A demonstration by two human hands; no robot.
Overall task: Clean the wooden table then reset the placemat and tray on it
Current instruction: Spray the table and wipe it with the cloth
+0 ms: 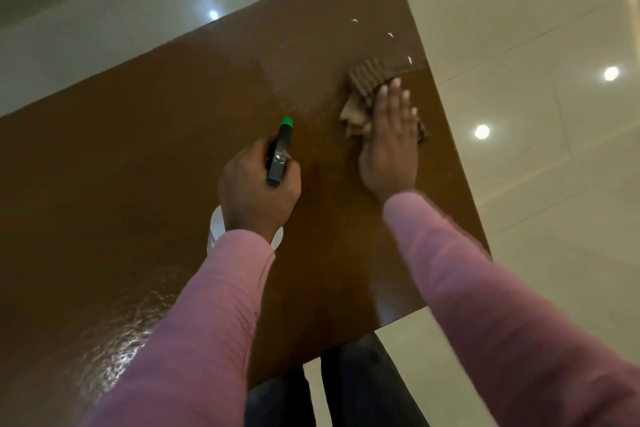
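Gripping the spray bottle (pixel 278 152) in the left hand (pixel 258 184) and pressing the cloth (pixel 367 80) under the flat right hand (pixel 389 146), just beside the right edge of the wooden table (pixel 138 166): could sweep cloth or white specks (pixel 390 35) off onto the floor (pixel 519 45), with ample bare top leftward; placemat, tray unseen.

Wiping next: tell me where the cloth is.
In the head view, the cloth lies near the wooden table's right edge, pressed under the right hand, right of the spray bottle.
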